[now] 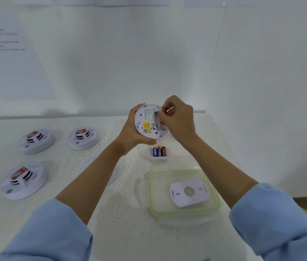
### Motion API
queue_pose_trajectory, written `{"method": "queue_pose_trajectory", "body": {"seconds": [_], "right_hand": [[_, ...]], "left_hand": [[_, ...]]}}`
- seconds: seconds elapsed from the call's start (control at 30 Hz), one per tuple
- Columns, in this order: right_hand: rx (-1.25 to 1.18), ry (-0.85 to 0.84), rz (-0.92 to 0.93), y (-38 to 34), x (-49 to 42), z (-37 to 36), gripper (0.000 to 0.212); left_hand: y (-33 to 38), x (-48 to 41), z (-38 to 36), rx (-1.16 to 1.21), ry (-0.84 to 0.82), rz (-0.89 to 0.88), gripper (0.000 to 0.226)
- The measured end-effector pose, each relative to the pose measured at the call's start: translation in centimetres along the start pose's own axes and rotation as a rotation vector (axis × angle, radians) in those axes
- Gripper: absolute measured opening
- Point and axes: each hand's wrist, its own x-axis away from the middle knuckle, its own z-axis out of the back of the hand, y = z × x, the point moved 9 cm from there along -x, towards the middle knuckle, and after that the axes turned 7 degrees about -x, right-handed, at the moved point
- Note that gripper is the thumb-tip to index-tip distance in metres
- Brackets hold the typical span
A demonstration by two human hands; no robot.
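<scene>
Looking at the far left, we see a sheet of paper [13, 63] with print on the wall. Below it, three white smoke alarms sit face up on the white table [126, 232], and each has a red tag on top. The first alarm [36, 141] is at the back. The second alarm [84, 138] sits just to its right. The third alarm [23, 182] is closer to us.

Next comes our left hand [132, 129]. Its fingers and thumb curl round the edge of the held alarm [149, 121] and keep it up in the air, above the back of the table. The alarm's back side faces us, with a yellow sticker on it and an open slot.

Our right hand [179, 119] is at the slot. Its fingers are curled and pinch a small red battery [169, 110] right at the top of the alarm.

Just under the held alarm, a little battery tray [159, 159] sits on the table with blue and red batteries in it. Closer to us and to the right is a clear box [150, 194] with a green rim. A flat white plate [189, 192] with a round hole lies inside it.

Both our arms have blue sleeves.
</scene>
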Motion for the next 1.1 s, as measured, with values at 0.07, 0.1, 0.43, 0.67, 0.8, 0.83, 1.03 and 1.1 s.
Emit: {"method": "queue_pose_trajectory", "body": {"seconds": [0.07,0.1,0.43,0.67,0.8,0.83,1.03,1.1], "right_hand": [[-0.160,0.137,-0.109,1.0,-0.2,2.1,0.012],[-0.166,0.155,-0.183,1.9,-0.1,2.7,0.012],[0.436,-0.485,-0.605,10.6,4.7,-3.2,0.028],[0.504,-0.647,-0.609,10.3,4.6,-3.7,0.031],[0.375,-0.629,-0.632,9.3,2.4,-2.8,0.021],[0.331,-0.576,-0.613,9.0,1.3,-2.4,0.018],[0.371,-0.651,-0.368,9.9,-3.1,-5.5,0.041],[0.355,-0.766,-0.354,10.8,-3.2,-7.7,0.048]], "left_hand": [[-0.2,0.2,0.7,-0.004,0.012,0.002,0.104],[-0.4,0.2,1.1,-0.008,0.020,0.002,0.104],[-1.4,0.3,2.5,-0.018,0.034,0.016,0.104],[-1.9,-0.1,3.5,-0.009,0.060,0.023,0.105],[-2.0,-0.8,3.9,0.000,0.072,0.019,0.104],[-2.0,-0.9,4.2,-0.001,0.077,0.018,0.104],[-2.6,-2.0,4.9,0.019,0.078,0.020,0.102],[-2.9,-2.3,5.0,0.023,0.068,0.020,0.103]]}}
